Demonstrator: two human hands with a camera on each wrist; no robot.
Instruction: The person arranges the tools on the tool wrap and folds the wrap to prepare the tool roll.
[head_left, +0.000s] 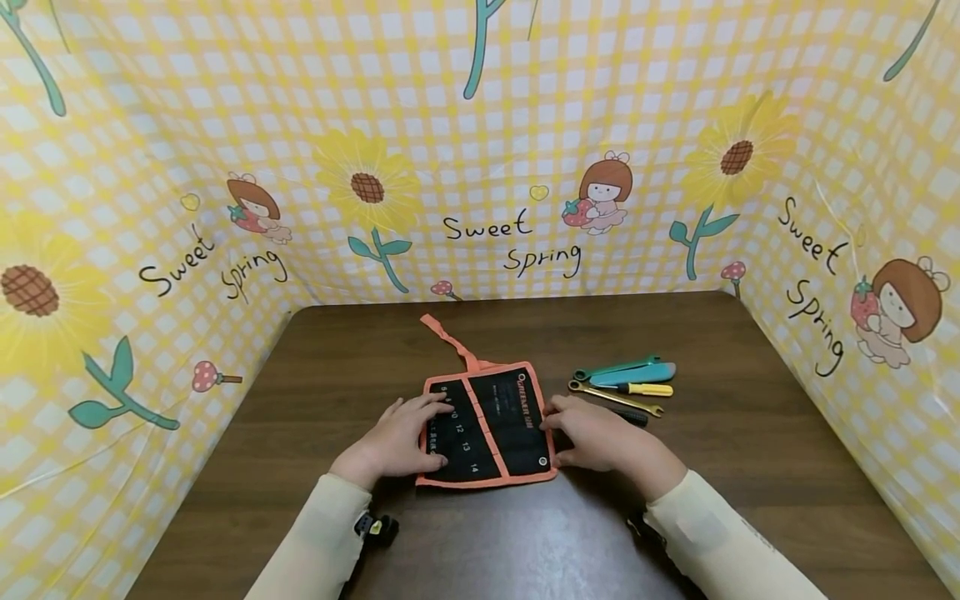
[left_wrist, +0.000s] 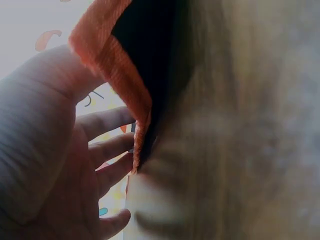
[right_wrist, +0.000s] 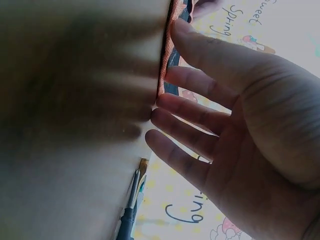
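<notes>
A black fabric tool pouch [head_left: 487, 425] with orange trim lies spread on the table, its printed side up. Numbers run along its left part, and an orange strap [head_left: 446, 336] extends from its far edge. My left hand [head_left: 393, 440] rests on the pouch's left side, fingers and thumb spread over the top. In the left wrist view, the orange edge [left_wrist: 125, 77] stands a little off the table beside those fingers. At the pouch's right edge is my right hand [head_left: 600, 433]. Its thumb and fairly straight fingers touch the trim in the right wrist view.
Right of the pouch lie a green wrench [head_left: 618, 367], a turquoise-handled tool [head_left: 637, 374], a yellow-handled screwdriver [head_left: 648, 389] and a gold wrench [head_left: 618, 399]. A black handle [head_left: 632, 416] shows partly behind my right hand. Patterned cloth walls [head_left: 480, 167] border the brown table [head_left: 360, 350].
</notes>
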